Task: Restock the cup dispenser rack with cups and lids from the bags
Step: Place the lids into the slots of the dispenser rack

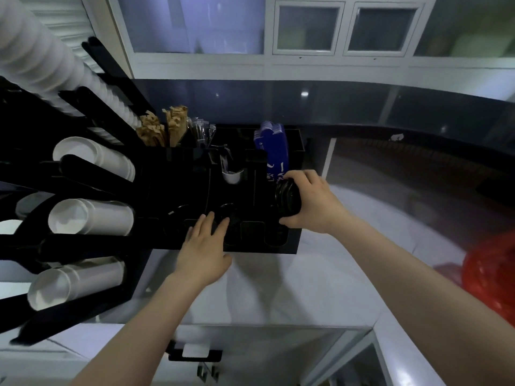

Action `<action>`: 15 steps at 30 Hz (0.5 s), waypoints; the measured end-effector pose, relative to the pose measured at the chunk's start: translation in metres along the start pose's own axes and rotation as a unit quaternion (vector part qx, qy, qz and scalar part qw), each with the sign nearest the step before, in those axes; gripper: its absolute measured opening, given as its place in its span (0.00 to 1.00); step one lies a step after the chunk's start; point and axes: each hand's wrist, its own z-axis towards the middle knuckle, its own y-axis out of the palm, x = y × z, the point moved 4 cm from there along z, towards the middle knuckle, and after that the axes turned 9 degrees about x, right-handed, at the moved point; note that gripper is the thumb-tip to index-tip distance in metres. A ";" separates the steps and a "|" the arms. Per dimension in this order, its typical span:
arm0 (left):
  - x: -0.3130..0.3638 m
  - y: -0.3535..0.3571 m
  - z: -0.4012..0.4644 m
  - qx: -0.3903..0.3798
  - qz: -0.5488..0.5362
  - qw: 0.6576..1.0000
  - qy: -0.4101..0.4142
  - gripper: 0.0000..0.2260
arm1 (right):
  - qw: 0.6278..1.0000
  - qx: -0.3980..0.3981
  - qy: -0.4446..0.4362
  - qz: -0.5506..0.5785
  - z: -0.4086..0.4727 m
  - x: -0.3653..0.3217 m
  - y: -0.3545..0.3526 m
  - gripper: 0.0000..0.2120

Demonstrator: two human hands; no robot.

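Observation:
The black dispenser rack (156,188) stands on the counter, its left side holding stacks of white cups (92,217) in slanted slots. My right hand (309,203) grips a stack of black lids (288,197) on its side, above the rack's right front slot. My left hand (206,246) lies flat with fingers spread on the rack's front edge, beside a lid slot that holds dark lids (228,215). A tall column of white cups (47,68) rises at the upper left.
The rack's back compartments hold brown paper packets (164,128), wrapped stirrers (199,132), blue sleeves (271,151) and a small white cup (232,175). A red bag (487,274) lies on the grey counter (306,280) at the right. A drawer handle (195,353) sits below.

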 end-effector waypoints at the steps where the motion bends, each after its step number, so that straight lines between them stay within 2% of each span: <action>1: 0.009 -0.001 0.001 0.023 0.004 1.000 0.010 0.35 | 1.000 0.003 0.011 -0.001 -0.005 0.006 -0.003 0.44; 4: 0.049 0.002 0.008 0.056 0.021 0.994 0.094 0.34 | 0.999 0.000 0.047 -0.010 -0.024 0.022 -0.010 0.45; 7: 0.082 0.015 0.021 0.011 0.072 0.985 0.158 0.33 | 0.997 -0.006 0.075 -0.025 -0.044 0.038 -0.016 0.45; 11: 0.095 0.031 0.036 -0.033 0.158 0.973 0.166 0.32 | 0.993 -0.009 0.106 -0.045 -0.063 0.056 -0.028 0.47; 15: 0.103 0.035 0.043 -0.025 0.159 0.976 0.147 0.30 | 0.989 0.011 0.138 -0.052 -0.076 0.069 -0.038 0.49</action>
